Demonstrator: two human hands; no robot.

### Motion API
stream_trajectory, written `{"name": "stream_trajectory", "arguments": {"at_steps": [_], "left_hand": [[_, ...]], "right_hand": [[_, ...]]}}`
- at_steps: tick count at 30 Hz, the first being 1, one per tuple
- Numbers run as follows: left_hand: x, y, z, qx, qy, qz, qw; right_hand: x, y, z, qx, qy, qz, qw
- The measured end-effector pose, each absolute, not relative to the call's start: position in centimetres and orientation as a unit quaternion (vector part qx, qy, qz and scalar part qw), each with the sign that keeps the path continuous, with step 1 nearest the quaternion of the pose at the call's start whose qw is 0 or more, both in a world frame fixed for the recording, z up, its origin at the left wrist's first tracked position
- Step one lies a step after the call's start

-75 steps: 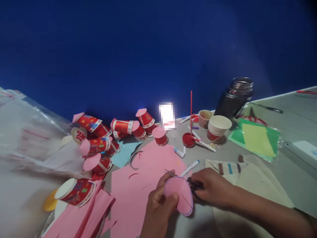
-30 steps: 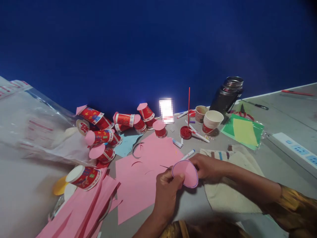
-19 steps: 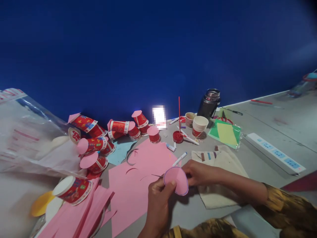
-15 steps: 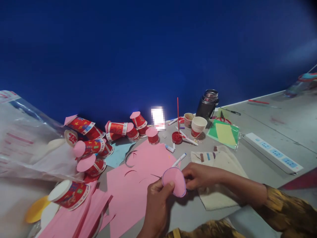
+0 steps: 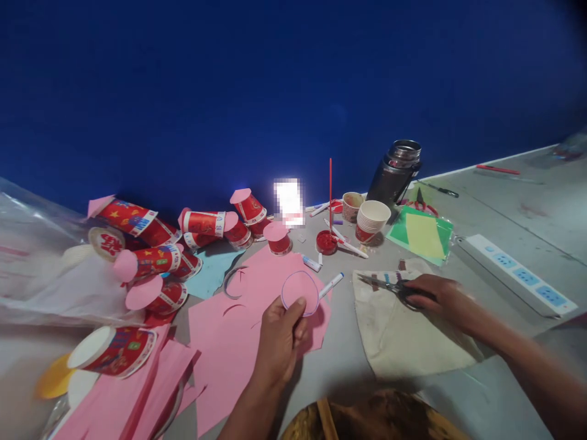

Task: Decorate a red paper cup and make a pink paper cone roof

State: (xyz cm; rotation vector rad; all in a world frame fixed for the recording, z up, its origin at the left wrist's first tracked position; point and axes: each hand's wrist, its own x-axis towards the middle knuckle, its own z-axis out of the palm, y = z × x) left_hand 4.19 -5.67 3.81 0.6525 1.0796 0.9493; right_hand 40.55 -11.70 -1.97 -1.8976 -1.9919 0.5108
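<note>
Pinched between the thumb and fingers of my left hand point(image 5: 280, 339) is a pink paper disc point(image 5: 298, 290) with a blue drawn outline round its rim. My right hand point(image 5: 443, 299) grips black-handled scissors point(image 5: 395, 287), blades pointing left, over a cream cloth point(image 5: 408, 342). Beneath and behind the disc lies a large pink paper sheet point(image 5: 229, 354) with thin offcuts on it. A white marker point(image 5: 334, 283) with a blue end rests just right of the disc.
Red paper cups point(image 5: 156, 261) with pink discs crowd the left, near a plastic bag point(image 5: 41, 275). Farther back are a red paint pot point(image 5: 326, 242), stacked paper cups point(image 5: 372, 220) and an open black flask point(image 5: 395, 171). A power strip point(image 5: 516, 275) lies right.
My right hand has moved right, away from the disc, and the scissors now show clearly over the cloth. My left hand has shifted up and left with the disc. The view has shifted slightly.
</note>
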Motion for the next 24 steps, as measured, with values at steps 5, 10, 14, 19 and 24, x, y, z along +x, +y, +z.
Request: {"name": "stream_trajectory", "arguments": {"at_steps": [5,10,14,19,24], "left_hand": [[6.1,-5.1,4.4,0.32,0.445,0.422,0.722],[7.4,-5.8,3.6,0.29,0.451,0.462,0.706],[7.1,-6.4,3.0,0.322,0.479,0.483,0.659],[4.3,-6.2,2.3,0.353,0.48,0.465,0.655],[3.0,-5.4,2.1,0.388,0.498,0.444,0.636]], "right_hand": [[38.2,-11.8,-0.2,-0.694,-0.683,0.081,0.211],[29.3,-8.9,3.6,-0.611,-0.666,0.287,0.317],[23.8,-6.8,4.3,-0.547,-0.634,0.426,0.341],[23.0,-5.3,3.7,-0.527,-0.578,0.528,0.331],[22.9,-4.6,3.5,-0.53,-0.558,0.565,0.297]]}}
